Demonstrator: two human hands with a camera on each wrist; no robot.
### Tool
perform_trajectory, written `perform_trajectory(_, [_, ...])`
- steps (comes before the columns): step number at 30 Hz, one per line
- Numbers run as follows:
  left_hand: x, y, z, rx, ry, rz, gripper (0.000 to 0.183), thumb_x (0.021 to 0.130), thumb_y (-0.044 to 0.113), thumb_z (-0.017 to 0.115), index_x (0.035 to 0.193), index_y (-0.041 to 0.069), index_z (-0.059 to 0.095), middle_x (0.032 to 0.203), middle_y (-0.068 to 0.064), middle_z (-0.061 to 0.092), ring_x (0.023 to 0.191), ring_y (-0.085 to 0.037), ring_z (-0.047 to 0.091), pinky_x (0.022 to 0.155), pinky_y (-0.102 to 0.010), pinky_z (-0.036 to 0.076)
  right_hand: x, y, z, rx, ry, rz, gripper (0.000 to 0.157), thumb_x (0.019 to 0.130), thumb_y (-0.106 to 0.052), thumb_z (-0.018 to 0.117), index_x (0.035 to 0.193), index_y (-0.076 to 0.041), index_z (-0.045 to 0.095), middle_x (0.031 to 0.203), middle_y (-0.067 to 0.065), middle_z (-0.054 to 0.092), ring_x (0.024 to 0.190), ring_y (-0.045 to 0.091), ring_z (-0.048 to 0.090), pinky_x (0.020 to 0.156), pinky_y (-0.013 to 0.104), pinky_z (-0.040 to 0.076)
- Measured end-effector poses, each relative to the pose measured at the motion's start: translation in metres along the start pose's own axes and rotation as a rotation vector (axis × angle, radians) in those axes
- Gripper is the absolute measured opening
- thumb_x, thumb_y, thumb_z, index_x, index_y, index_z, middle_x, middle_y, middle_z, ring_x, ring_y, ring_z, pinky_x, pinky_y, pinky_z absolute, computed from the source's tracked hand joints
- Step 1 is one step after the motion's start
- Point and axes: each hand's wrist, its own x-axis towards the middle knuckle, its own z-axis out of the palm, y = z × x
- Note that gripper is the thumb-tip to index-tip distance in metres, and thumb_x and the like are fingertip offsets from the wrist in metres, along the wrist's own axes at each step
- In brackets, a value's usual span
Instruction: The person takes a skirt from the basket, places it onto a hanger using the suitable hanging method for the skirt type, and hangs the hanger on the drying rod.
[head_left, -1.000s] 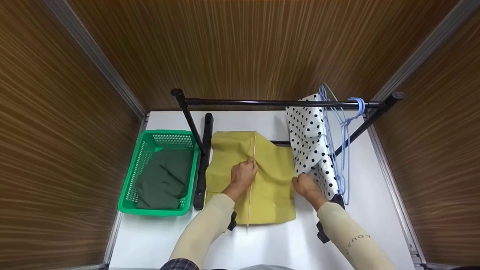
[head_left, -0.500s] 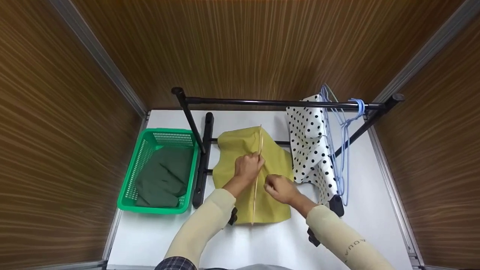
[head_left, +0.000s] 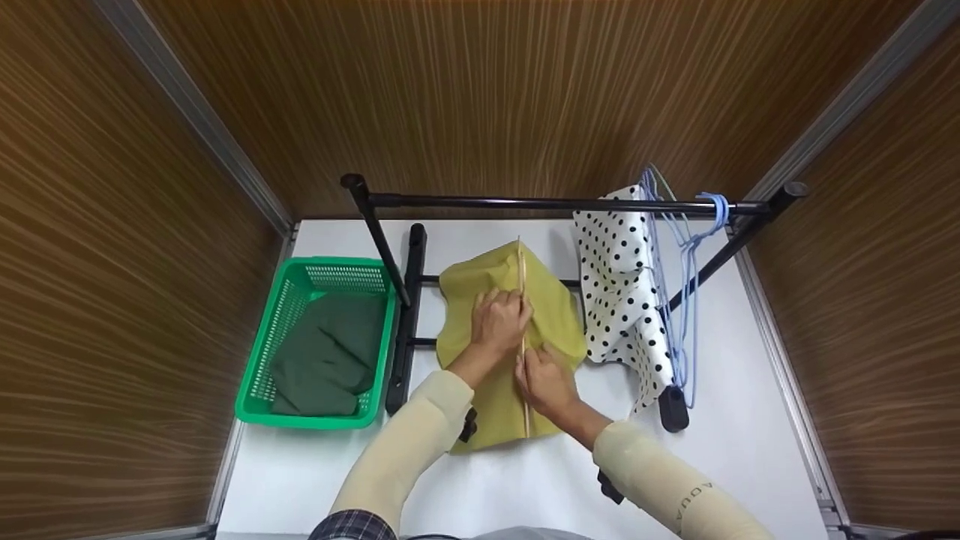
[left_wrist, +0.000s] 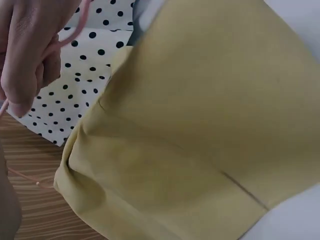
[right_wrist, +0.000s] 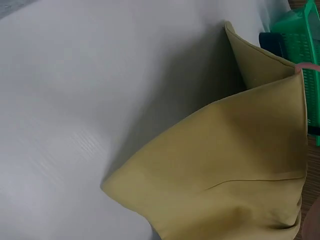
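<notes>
A mustard-yellow piece of cloth hangs draped over a thin pink clothes hanger, a fold running along its bar. My left hand grips the hanger near the middle, above the table. Just below it, my right hand pinches the hanger from the right side. In the left wrist view, curled fingers hold the pink wire; which hand they belong to I cannot tell. The cloth slopes away from the hanger's end in the right wrist view. Most of the hanger is hidden by hands and cloth.
A black rack spans the table. White cloth with black dots hangs at its right, beside several blue hangers. On the left, a green basket contains dark green cloth. Wood-patterned walls surround the table.
My right hand has left the cloth's right edge and moved left to the hanger. The yellow cloth has been lifted and shifted right, its sides drooping more. My left hand keeps its grip.
</notes>
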Motion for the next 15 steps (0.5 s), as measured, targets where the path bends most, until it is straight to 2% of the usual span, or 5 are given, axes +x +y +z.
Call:
perform_trajectory(3, [0.0, -0.005, 0.002, 0.043, 0.037, 0.042, 0.022, 0.09, 0.027, 0.066, 0.074, 0.011, 0.066, 0.067, -0.002, 0.063, 0.069, -0.022, 0.059, 0.066, -0.037, 0.042, 0.003, 0.003, 0.001, -0.027, 0.038, -0.007, 0.022, 0.08, -0.012, 0.069, 0.07, -0.004, 0.051, 0.055, 0.006, 0.048, 0.058, 0.03, 0.047, 0.057, 0.038, 0.039])
perform_trajectory(5, [-0.001, -0.006, 0.001, 0.046, 0.038, 0.056, 0.02, 0.09, 0.027, 0.066, 0.077, 0.011, 0.066, 0.07, -0.003, 0.063, 0.071, -0.023, 0.059, 0.067, -0.037, 0.042, 0.005, 0.006, 0.0, -0.025, 0.043, -0.015, 0.022, 0.08, -0.011, 0.069, 0.069, -0.004, 0.05, 0.055, 0.006, 0.048, 0.058, 0.031, 0.046, 0.055, 0.039, 0.038])
perform_trajectory(10, [-0.007, -0.009, -0.001, -0.018, 0.015, 0.074, 0.02, 0.088, 0.027, 0.068, 0.078, 0.01, 0.064, 0.073, -0.005, 0.063, 0.074, -0.025, 0.058, 0.068, -0.039, 0.043, 0.009, 0.012, -0.007, -0.02, 0.061, -0.015, 0.023, 0.079, -0.01, 0.068, 0.068, -0.004, 0.049, 0.055, 0.007, 0.048, 0.057, 0.032, 0.046, 0.052, 0.042, 0.037])
perform_trajectory(15, [-0.02, -0.03, -0.005, -0.029, 0.031, 0.093, 0.021, 0.086, 0.028, 0.068, 0.078, 0.009, 0.065, 0.075, -0.006, 0.066, 0.075, -0.026, 0.06, 0.069, -0.04, 0.043, 0.016, 0.014, -0.015, 0.003, 0.087, -0.033, 0.022, 0.08, -0.008, 0.066, 0.068, -0.004, 0.048, 0.056, 0.007, 0.047, 0.056, 0.032, 0.045, 0.052, 0.042, 0.037])
